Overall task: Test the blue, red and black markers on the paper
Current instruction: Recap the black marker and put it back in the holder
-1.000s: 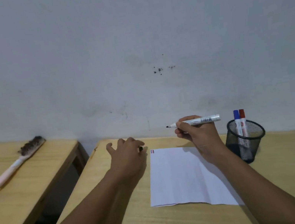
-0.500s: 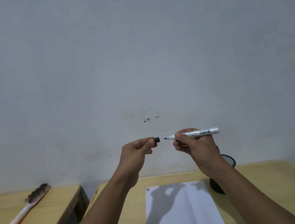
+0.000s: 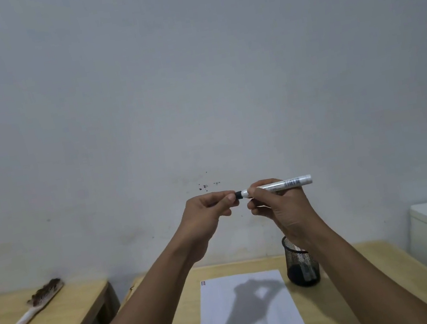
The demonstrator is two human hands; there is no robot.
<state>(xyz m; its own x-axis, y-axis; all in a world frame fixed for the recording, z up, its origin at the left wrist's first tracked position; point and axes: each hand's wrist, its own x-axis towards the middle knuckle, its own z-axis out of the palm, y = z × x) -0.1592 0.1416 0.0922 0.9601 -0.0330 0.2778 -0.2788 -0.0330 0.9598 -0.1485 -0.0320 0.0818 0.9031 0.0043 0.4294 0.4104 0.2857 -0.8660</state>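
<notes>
Both my forearms rise from the lower corners of the frame and meet at its centre, raised in front of me. My left hand [image 3: 209, 210] is curled, thumb and forefinger pinched together at the tips, pointing right. My right hand [image 3: 279, 207] faces it, fingers [image 3: 254, 192] wrapped closed in a writing-style grip, knuckles toward me. The two sets of fingertips almost touch.
</notes>
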